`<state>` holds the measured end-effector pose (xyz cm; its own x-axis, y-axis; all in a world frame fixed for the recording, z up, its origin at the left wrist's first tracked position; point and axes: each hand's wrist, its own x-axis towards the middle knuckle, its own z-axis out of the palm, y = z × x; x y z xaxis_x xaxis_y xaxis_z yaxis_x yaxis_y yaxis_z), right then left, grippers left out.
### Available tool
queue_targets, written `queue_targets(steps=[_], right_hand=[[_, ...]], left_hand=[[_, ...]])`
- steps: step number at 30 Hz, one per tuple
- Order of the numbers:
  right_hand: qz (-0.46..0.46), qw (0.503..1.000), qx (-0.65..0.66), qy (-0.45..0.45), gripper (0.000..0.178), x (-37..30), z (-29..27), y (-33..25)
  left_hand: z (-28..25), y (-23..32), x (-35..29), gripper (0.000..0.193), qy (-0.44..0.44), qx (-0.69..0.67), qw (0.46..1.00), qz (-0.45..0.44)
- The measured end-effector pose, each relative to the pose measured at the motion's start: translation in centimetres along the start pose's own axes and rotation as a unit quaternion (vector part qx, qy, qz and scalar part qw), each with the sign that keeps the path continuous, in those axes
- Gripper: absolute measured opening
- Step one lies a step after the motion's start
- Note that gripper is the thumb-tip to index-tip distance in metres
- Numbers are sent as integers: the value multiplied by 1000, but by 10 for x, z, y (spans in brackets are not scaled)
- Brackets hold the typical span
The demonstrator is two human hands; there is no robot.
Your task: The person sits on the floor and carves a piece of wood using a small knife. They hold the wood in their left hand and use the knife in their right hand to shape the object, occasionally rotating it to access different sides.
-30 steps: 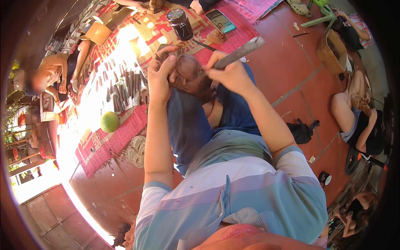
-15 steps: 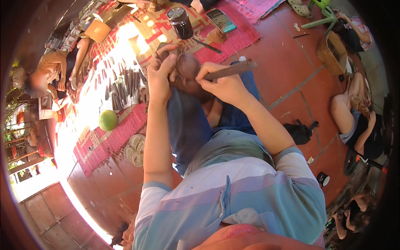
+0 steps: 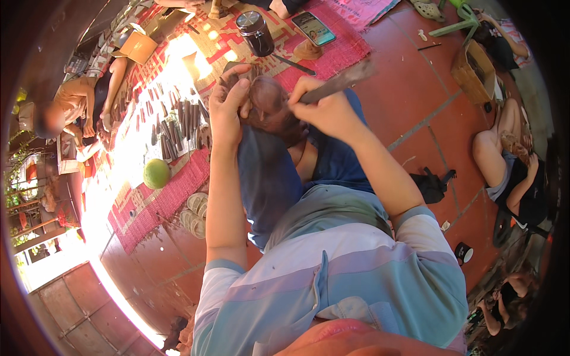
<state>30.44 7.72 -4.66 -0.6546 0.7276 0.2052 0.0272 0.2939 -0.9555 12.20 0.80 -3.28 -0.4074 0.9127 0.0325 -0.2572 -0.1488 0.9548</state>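
My left hand (image 3: 228, 105) holds a rounded brown wooden piece (image 3: 270, 104) steady on my knee, over blue trousers (image 3: 267, 178). My right hand (image 3: 323, 107) grips a long flat grey tool (image 3: 344, 80), its tip pressed against the top of the wooden piece. The tool's far end points up and right and looks blurred.
A red woven mat (image 3: 332, 47) holds a dark jar (image 3: 255, 32), a phone (image 3: 314, 28), rows of dark carving tools (image 3: 178, 121), a green round fruit (image 3: 156, 173) and sandals (image 3: 193, 210). People sit at the left (image 3: 71, 113) and right (image 3: 510, 160). A wooden box (image 3: 478, 71) stands at right.
My right hand has swung the flat tool, its far end rising again after dipping. The left hand keeps the wooden piece in the same spot.
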Motion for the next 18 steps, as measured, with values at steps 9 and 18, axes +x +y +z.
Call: queue_targets(steps=[9, 18], right_hand=[[10, 997, 68, 18, 7, -5, -6, 16], [-9, 999, -13, -49, 7, -8, -9, 3]], left_hand=[[3, 0, -1, 29, 22, 18, 1000, 3], [-1, 0, 3, 28, -27, 8, 999, 34]])
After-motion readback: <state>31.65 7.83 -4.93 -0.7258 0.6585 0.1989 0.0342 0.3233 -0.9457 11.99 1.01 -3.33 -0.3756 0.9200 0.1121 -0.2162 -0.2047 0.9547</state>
